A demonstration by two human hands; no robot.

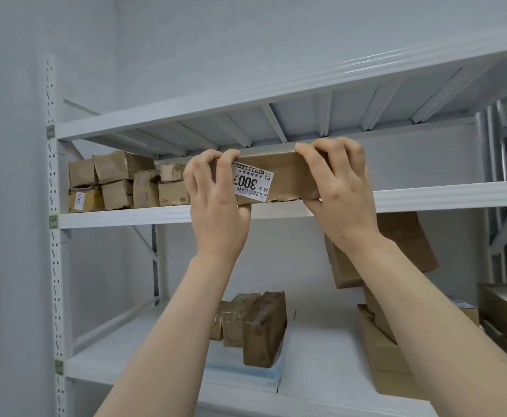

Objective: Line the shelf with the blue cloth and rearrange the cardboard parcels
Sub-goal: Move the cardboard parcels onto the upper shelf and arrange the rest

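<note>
Your left hand (216, 203) and right hand (339, 194) grip a cardboard parcel (285, 176), fingers (315, 155) curled over its top edge, label (252, 182) reading "300", at the shelf (427, 197) edge.

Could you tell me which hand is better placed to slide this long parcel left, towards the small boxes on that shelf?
The right hand, probably. It wraps the long parcel's right end, so it can push leftward towards the small boxes. The left hand sits on the leading side and would only guide.
</note>
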